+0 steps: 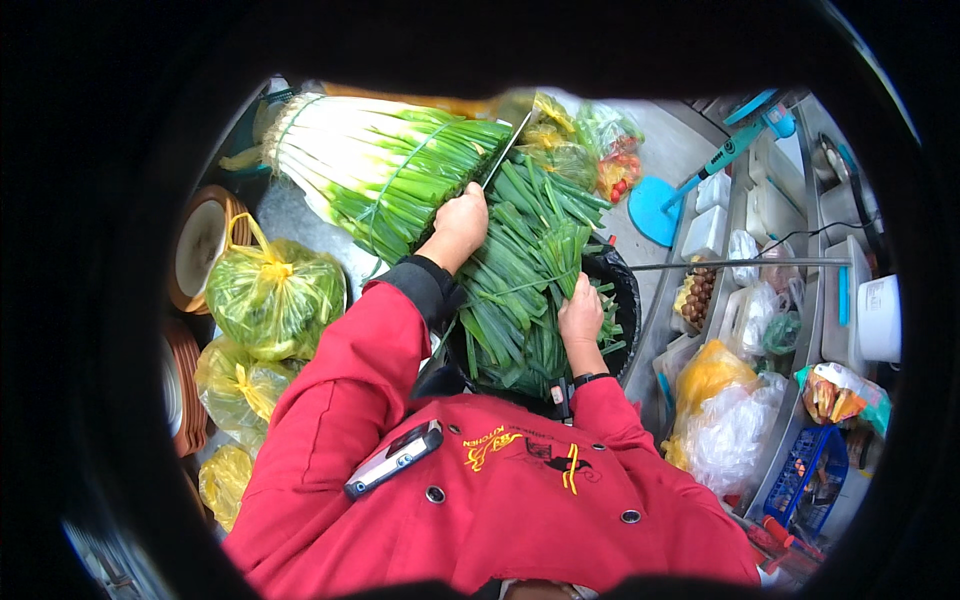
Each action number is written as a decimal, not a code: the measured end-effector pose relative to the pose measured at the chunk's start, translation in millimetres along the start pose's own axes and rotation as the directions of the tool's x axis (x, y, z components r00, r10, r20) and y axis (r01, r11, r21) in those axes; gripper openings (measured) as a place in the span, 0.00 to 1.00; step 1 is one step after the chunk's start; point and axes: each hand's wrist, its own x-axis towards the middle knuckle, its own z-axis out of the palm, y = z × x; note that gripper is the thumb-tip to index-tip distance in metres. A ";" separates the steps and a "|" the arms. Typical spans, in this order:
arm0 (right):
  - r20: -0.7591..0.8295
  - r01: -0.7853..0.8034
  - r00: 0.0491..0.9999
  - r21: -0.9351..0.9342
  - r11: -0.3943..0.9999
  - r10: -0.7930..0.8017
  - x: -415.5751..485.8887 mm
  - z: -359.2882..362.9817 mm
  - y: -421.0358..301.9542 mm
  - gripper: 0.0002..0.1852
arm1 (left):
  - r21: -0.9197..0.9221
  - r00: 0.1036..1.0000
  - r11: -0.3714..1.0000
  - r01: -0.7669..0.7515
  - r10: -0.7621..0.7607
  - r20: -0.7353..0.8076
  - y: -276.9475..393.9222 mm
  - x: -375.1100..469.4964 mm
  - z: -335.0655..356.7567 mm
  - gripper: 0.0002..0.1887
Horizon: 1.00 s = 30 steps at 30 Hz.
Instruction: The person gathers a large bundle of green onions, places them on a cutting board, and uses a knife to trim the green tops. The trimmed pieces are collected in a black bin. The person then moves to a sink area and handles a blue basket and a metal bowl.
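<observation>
My left hand (459,223) is closed around the hidden handle of a knife (511,146). The blade points up and away, along the cut green end of a large bundle of scallions (382,161). Green ties wrap this bundle, and its white root ends face left. My right hand (580,313) grips a bunch of cut scallion greens (559,251). More loose greens (517,330) lie heaped below and between my hands, over a bin with a black plastic liner (634,300). A green tie crosses the heap.
Knotted yellow bags of greens (276,300) and stacked brown-rimmed dishes (202,247) stand left. Bags of vegetables (619,154) lie beyond. A blue disc-based stand (656,212) is at far right. Shelves at right hold eggs (699,292), plastic bags (731,435) and a blue basket (806,480).
</observation>
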 end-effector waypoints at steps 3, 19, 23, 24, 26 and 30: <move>-0.035 -0.041 0.998 0.091 0.995 0.044 -8.0 12.7 2.3 0.35 | -0.017 1.000 1.000 0.002 -0.002 0.002 0.5 0.6 -0.8 0.08; -0.060 -0.106 0.989 0.330 0.938 0.133 -21.6 80.2 23.8 0.34 | 0.006 0.998 1.000 0.013 -0.013 0.057 5.1 -0.7 -2.3 0.09; 0.167 -0.312 0.950 0.447 0.838 0.264 -18.6 84.9 19.4 0.33 | 0.049 0.999 0.999 -0.020 0.018 0.031 -1.5 -1.2 4.3 0.09; 0.179 -0.313 0.949 0.469 0.826 0.258 -19.1 82.7 22.5 0.33 | 0.068 0.999 0.998 -0.002 0.000 0.036 0.8 -2.5 4.8 0.09; 0.175 -0.282 0.958 0.458 0.843 0.226 -15.4 79.3 29.3 0.35 | 0.059 1.000 0.998 -0.020 0.019 0.023 2.9 -0.9 4.2 0.09; 0.267 -0.190 0.956 0.262 0.946 0.118 -4.4 45.5 31.2 0.47 | 0.039 1.000 0.999 -0.015 0.014 0.027 2.3 0.9 2.5 0.09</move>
